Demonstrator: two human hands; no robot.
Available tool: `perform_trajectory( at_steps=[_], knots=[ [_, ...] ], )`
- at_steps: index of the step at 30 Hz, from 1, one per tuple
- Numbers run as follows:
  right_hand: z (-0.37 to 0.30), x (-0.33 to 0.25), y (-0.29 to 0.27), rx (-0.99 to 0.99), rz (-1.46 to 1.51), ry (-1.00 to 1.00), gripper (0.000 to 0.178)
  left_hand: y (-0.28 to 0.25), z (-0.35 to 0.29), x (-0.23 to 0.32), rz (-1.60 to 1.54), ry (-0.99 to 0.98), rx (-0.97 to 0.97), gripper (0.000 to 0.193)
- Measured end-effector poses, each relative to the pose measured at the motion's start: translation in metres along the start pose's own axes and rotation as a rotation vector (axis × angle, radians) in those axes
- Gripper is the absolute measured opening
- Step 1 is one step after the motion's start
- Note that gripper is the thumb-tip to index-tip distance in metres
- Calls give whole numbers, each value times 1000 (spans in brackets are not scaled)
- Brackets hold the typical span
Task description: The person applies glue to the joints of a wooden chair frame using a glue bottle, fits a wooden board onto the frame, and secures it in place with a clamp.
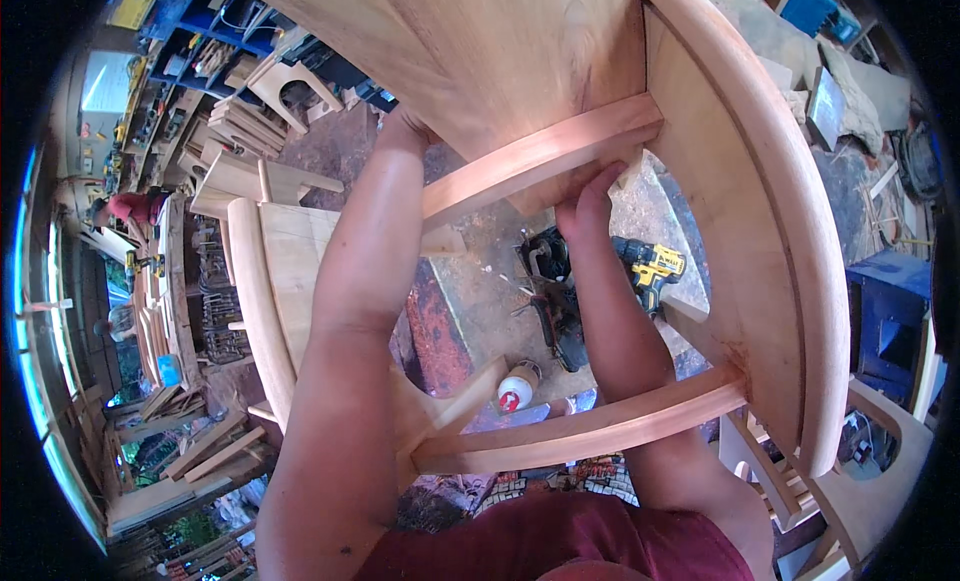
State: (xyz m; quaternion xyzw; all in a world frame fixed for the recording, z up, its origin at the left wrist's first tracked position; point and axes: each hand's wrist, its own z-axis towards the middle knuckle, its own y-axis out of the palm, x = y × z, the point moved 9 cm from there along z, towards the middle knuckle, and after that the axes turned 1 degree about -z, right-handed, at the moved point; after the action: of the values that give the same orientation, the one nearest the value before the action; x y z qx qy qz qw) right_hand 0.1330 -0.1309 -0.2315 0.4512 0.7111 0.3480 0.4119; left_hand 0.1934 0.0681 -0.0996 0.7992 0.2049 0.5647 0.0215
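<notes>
A pale wooden chair frame [740, 181] surrounds my arms, with a broad panel [540, 41] at the top and two curved crossbars, one far [560, 146] and one near [590, 421]. My left hand [405, 127] is at the panel's left edge, its fingers hidden behind the wood. Reaching up from beneath the near crossbar, my right hand [588, 206] grips the chair at the panel's lower edge, close under the far crossbar. Below my right forearm lies a yellow and black cordless drill [652, 265]. A white bottle with a red cap [517, 389] is on the work surface.
Blue shelves [205, 31] with tools stand at the far left. Several clamps [217, 291] hang beside a bench, where a person in a red top [135, 209] is. Wood offcuts [215, 449] lie lower left. A blue cabinet [888, 321] stands at the right.
</notes>
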Motion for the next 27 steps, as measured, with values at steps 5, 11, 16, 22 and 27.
perform_trajectory(
  at_steps=[5, 11, 16, 22, 27],
  knots=[
    [-1, 2, 3, -25, -26, -11, 82, 1, -4, 3, 8, 10, 7, 50],
    [3, 0, 4, -33, -15, -31, 81, 5, -6, 4, 14, 18, 8, 50],
    [6, 2, -2, -12, -38, -30, 83, 6, -7, 2, 21, 19, 9, 49],
    [6, 4, -3, -23, -44, -8, 84, 6, -10, 7, 26, 30, 14, 49],
    [5, 4, -8, -8, -57, -8, 83, 6, -9, 7, 24, 29, 16, 49]
  ],
)
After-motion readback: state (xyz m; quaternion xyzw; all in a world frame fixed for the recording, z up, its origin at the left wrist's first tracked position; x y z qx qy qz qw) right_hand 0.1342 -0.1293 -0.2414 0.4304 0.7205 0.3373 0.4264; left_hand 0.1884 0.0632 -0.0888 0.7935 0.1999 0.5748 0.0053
